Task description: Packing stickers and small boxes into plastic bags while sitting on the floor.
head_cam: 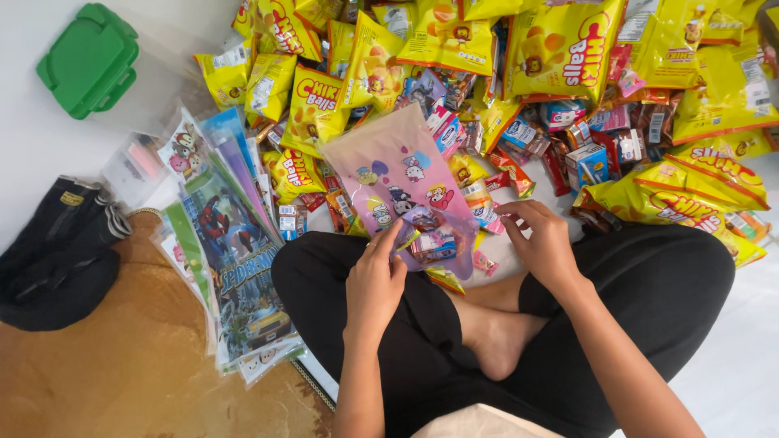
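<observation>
A pink cartoon-printed bag (402,182) is held over the crossed legs, its open end toward the body. The left hand (375,280) is pinched on the bag's lower edge — thumb and fingers closed on the plastic. The right hand (545,243) is curled just beside the bag's mouth; whether anything is grasped cannot be told. Small wrapped candies (434,242) are seen inside. Yellow snack packets (560,49) are heaped beyond — printed bags (235,235) are stacked left.

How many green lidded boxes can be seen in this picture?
1. The green lidded box lies at the top left on the white floor, apart from the snack pile; others may be hidden beneath the packets.
</observation>
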